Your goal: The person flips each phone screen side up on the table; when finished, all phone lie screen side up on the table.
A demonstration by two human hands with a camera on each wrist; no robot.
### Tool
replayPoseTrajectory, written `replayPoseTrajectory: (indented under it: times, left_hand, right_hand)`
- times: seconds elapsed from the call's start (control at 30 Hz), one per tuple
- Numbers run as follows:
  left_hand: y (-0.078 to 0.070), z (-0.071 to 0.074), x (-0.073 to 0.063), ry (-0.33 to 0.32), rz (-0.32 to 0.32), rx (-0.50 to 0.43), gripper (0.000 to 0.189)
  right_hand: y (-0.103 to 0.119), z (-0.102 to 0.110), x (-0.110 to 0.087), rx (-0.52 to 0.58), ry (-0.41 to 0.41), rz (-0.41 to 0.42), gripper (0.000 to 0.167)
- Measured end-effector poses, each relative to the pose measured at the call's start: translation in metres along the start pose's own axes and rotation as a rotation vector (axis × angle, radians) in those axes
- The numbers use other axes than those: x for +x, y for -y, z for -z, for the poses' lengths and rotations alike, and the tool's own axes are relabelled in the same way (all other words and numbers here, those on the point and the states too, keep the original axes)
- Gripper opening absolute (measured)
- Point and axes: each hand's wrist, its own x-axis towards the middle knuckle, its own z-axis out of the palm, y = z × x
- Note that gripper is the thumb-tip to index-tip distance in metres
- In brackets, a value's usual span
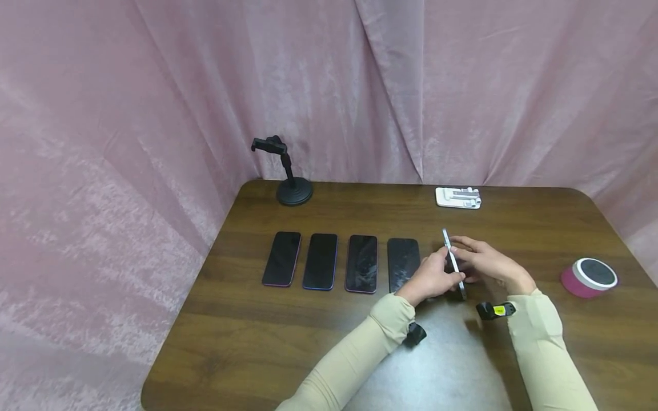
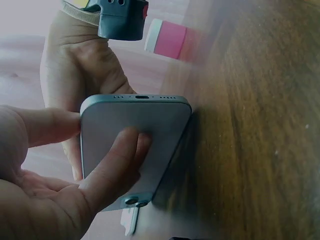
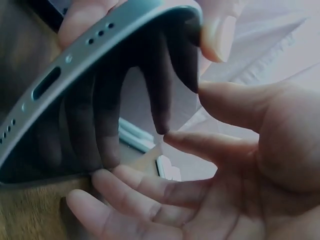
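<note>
A smartphone (image 1: 453, 260) with a pale back stands tilted on its long edge, close over the table, between both hands. My left hand (image 1: 432, 277) grips it, thumb at the upper edge and fingers against the back (image 2: 107, 122), as the left wrist view shows. Across from it, my right hand (image 1: 488, 264) has its thumb at the same edge and fingertips on the dark, glossy screen (image 3: 135, 100). Left of the hands several more phones lie screen up in a row; the nearest phone (image 1: 403, 260) is partly covered by my left hand.
The other flat phones include a smudged phone (image 1: 361, 264), a blue-edged phone (image 1: 320, 261) and a purple-edged phone (image 1: 281, 258). A black phone stand (image 1: 294, 192) is at the back left, a folded white stand (image 1: 457, 198) at the back. A pink round container (image 1: 578, 282) sits far right.
</note>
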Motion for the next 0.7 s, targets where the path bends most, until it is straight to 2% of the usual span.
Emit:
replayPoseTrajectory:
  times: [0.1,0.27,0.53,0.7]
  left_hand:
    - [-0.0011,-0.0017,-0.0017,-0.046,0.001,0.034,0.029]
    - [0.0008,-0.0042,-0.003,-0.125,0.015,0.159,0.026]
    - [0.0036,-0.006,-0.002,-0.166,0.029,0.278,0.021]
    - [0.0038,-0.0075,-0.0025,-0.198,0.021,0.353,0.022]
  right_hand:
    - [0.0003,-0.0008,-0.0001,-0.037,-0.023,-0.023,0.065]
    - [-0.0018,-0.0024,0.0011,-0.116,-0.055,-0.04,0.07]
    - [-0.001,-0.0033,0.0003,-0.222,-0.095,-0.072,0.048]
    - [0.0007,-0.0045,0.0006,-0.26,-0.107,-0.088,0.048]
